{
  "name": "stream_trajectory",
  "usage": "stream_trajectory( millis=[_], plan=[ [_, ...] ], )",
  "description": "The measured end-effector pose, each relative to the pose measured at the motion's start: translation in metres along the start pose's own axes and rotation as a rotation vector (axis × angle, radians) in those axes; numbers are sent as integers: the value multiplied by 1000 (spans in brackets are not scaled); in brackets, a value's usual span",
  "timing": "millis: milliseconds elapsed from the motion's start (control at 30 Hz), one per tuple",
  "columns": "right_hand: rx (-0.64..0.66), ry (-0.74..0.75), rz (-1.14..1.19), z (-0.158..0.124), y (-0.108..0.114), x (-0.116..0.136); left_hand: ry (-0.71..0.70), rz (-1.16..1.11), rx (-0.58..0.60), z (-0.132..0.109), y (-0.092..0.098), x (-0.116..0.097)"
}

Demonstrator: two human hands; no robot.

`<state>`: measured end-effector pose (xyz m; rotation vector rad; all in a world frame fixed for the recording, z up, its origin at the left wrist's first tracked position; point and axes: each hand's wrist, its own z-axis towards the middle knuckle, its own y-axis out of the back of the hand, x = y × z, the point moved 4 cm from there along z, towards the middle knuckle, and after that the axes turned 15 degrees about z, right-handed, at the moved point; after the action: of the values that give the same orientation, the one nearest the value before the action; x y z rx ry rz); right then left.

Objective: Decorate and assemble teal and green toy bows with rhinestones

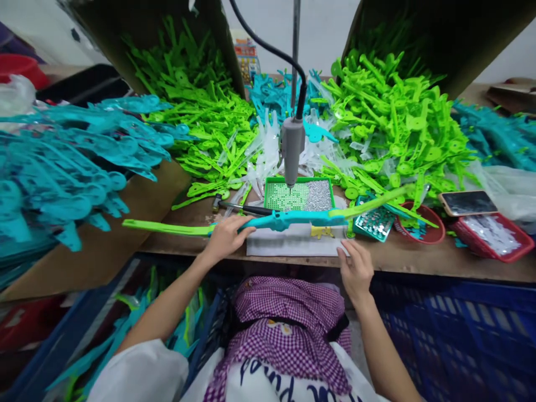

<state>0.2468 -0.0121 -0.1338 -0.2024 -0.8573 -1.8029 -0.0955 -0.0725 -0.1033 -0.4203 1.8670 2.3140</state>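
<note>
My left hand point(226, 240) is closed round a long plastic piece point(293, 220), teal in the middle with a lime-green arm reaching out at each end. It lies level over the front of the bench, above a white cloth point(288, 245) with a yellow print. My right hand point(358, 269) is by the cloth's right edge, below the piece and apart from it, fingers loosely bent with nothing visible in them. Behind the piece is a green tray point(268, 192) of small silvery parts. Over that tray hangs a grey electric screwdriver point(292, 146), its tip pointing down.
Lime-green parts point(402, 117) heap up behind on both sides. Teal parts point(84, 145) are stacked at left. A hammer point(247, 207) lies by the tray. At right are a teal tray point(374, 222), a red bowl point(435, 223), a red basket point(513, 245) and a phone point(468, 202).
</note>
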Motion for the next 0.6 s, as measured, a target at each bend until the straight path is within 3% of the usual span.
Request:
stream_trajectory(
  millis=[67, 167, 300, 433, 600],
  plan=[
    [49, 113, -90, 16, -6, 2, 105, -121, 144, 11, 14, 1],
    [87, 303, -197, 55, -8, -6, 238, -425, 459, 29, 30, -1],
    [96, 369, -174, 110, -3, -19, 384, -649, 748, 42, 41, 4],
    [298, 426, -136, 141, -7, -12, 407, -710, 857, 42, 33, 18],
    [365, 503, -101, 153, -12, 0, 186, -621, 842, 43, 16, 34]
  ],
)
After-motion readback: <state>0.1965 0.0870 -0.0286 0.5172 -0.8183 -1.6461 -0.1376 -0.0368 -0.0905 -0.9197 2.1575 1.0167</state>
